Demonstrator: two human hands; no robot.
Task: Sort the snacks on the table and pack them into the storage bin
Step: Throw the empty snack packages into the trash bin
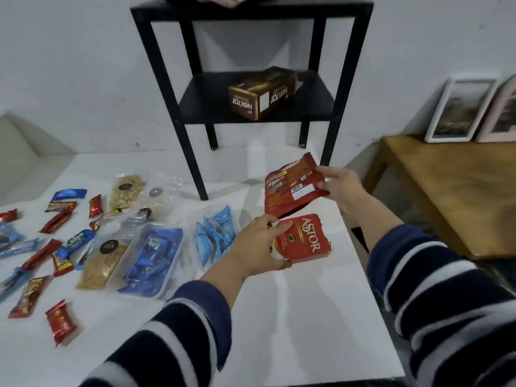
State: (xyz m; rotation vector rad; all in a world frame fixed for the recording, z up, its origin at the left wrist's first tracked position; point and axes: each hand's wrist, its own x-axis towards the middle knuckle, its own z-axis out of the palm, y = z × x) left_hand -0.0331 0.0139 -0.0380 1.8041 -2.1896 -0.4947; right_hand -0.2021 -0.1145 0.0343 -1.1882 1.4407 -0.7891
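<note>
Here, left hand (258,244) fingers curled round red ASTOR box (303,238), right hand (342,187) fingers pinching red pouch (293,185), Nextar box (261,93) shelved.

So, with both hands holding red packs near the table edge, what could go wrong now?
1. The right hand pinches only one edge of the red foil snack pouch, held in the air; that grip may slip.
2. The red Astor wafer box, held by the left hand, lies near the white table's right edge and could fall.

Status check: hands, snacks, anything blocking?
Left hand grips Astor box. Right hand pinches red pouch, lifted off the table. Two clear tubs hold blue packs. Nothing blocking.
</note>
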